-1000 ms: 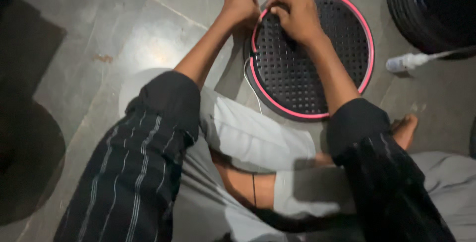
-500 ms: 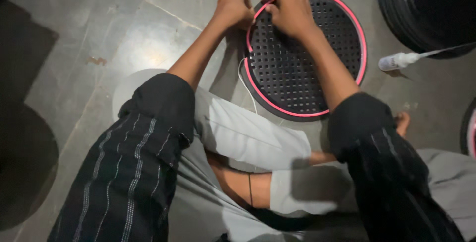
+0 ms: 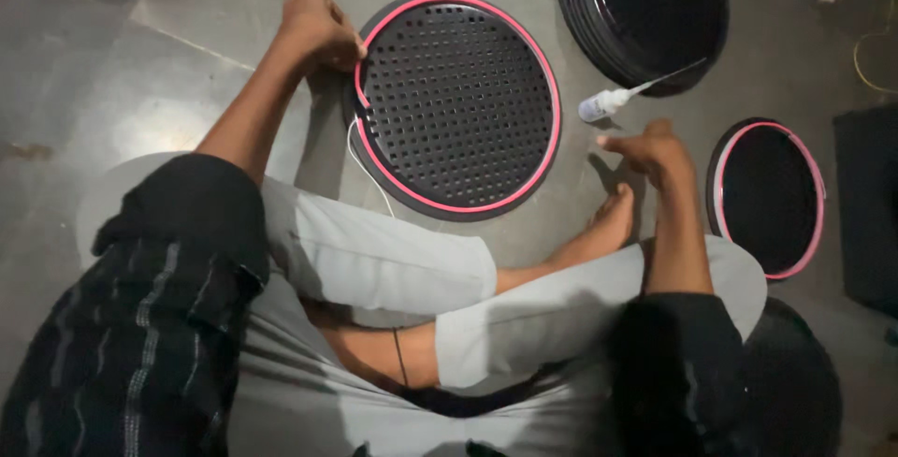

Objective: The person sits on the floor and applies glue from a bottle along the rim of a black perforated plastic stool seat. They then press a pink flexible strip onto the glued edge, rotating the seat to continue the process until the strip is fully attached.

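Grey concrete floor (image 3: 112,73) fills the view, and the person sits cross-legged on it, knees spread. Left hand (image 3: 320,31) is up at the far-left rim of the round black perforated disc (image 3: 458,106), fingers (image 3: 348,45) curled and pinched on the pink strip (image 3: 554,120) that rings the disc's edge. A loose white end of that strip (image 3: 367,172) trails off the disc toward the near knee. Right hand (image 3: 655,150) is off the disc altogether, hovering above the floor just right of it, fingers loosely spread and holding nothing. Just beyond that hand lies a small white bottle with a thin nozzle (image 3: 603,103), its tip resting against the stack of black discs (image 3: 645,13) at the far edge. Further right lies a second pink-rimmed disc (image 3: 767,197). A bare foot (image 3: 608,223) rests near the big disc's near-right edge.
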